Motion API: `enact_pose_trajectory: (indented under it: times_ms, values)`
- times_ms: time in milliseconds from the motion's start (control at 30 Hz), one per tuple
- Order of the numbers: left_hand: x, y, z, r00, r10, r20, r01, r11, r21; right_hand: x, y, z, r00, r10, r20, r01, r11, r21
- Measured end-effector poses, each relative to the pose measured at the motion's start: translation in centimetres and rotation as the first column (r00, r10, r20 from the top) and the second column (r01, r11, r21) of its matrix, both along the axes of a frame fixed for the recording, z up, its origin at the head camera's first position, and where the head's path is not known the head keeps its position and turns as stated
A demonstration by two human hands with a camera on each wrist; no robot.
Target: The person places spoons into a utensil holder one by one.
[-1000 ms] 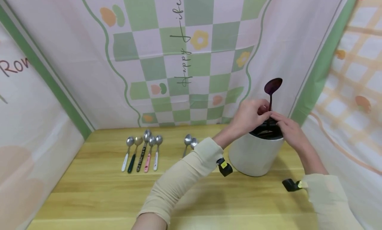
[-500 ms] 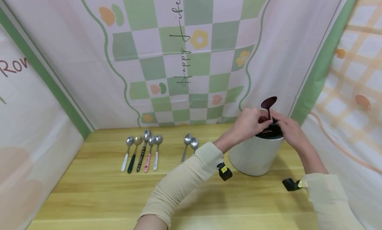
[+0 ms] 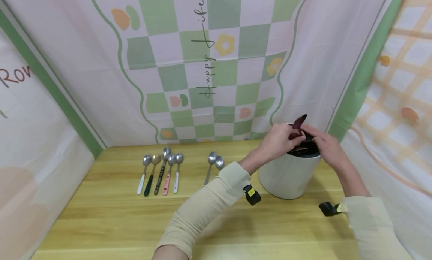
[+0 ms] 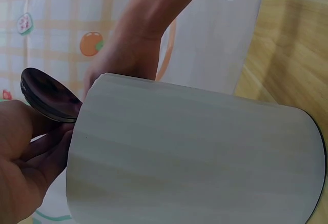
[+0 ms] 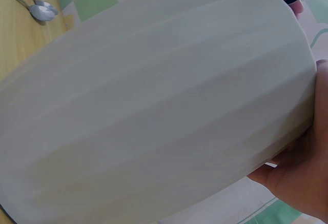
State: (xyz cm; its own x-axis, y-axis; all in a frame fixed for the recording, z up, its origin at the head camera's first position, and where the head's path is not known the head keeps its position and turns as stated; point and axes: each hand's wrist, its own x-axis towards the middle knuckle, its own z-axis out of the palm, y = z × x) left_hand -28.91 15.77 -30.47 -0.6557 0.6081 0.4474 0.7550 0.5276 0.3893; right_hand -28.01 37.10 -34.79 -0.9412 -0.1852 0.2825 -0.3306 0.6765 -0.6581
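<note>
My left hand point(image 3: 278, 140) pinches a dark purple spoon point(image 3: 299, 121) by its handle over the mouth of a white ribbed container point(image 3: 287, 177). The spoon stands bowl up and tilted, and its lower handle is hidden by the fingers and the container. Seen from the left wrist, the bowl point(image 4: 51, 96) sits just beyond the container's rim, close above the fingers. My right hand point(image 3: 327, 149) grips the container's right rim, thumb at the opening and fingers round the outside. Black lining point(image 3: 305, 149) shows inside the mouth, with a pale streak in it.
On the wooden table point(image 3: 118, 222), several spoons with coloured handles point(image 3: 161, 174) lie side by side at the left. Two metal spoons point(image 3: 212, 159) lie mid-table, partly behind my left sleeve point(image 3: 209, 200). Patterned cloth point(image 3: 202, 65) hangs at the back and sides.
The purple spoon has sunk toward the container, with my left hand slightly lower, and its bowl has turned more edge-on. The right hand keeps its place on the rim.
</note>
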Motion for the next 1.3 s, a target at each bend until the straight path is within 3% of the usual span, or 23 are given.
enact_pose_trajectory:
  times_ms: [333, 500, 667, 1033, 1300]
  values:
    - [0.1, 0.0, -0.1, 1.000, -0.017, 0.013, 0.017, 0.999, -0.039, 0.2, -0.3, 0.4, 0.998, -0.011, 0.055, 0.011, 1.000, 0.000]
    - [-0.1, 0.0, -0.3, 1.000, -0.016, 0.007, 0.016, 0.999, -0.048, 0.2, -0.4, 0.4, 0.999, -0.034, 0.032, 0.034, 0.999, 0.013]
    - [-0.3, -0.1, -0.4, 1.000, -0.027, -0.013, 0.026, 0.997, -0.078, 0.2, -0.2, 0.2, 1.000, -0.007, -0.008, 0.007, 1.000, 0.005]
    - [-0.3, -0.5, -0.3, 0.997, -0.068, -0.027, 0.063, 0.987, -0.145, 0.1, -0.1, 0.3, 1.000, 0.001, 0.005, -0.001, 1.000, 0.011]
    - [-0.1, -1.3, -0.3, 0.986, -0.126, -0.110, 0.099, 0.970, -0.221, 0.1, -0.1, 0.1, 1.000, 0.007, 0.004, -0.007, 1.000, 0.015]
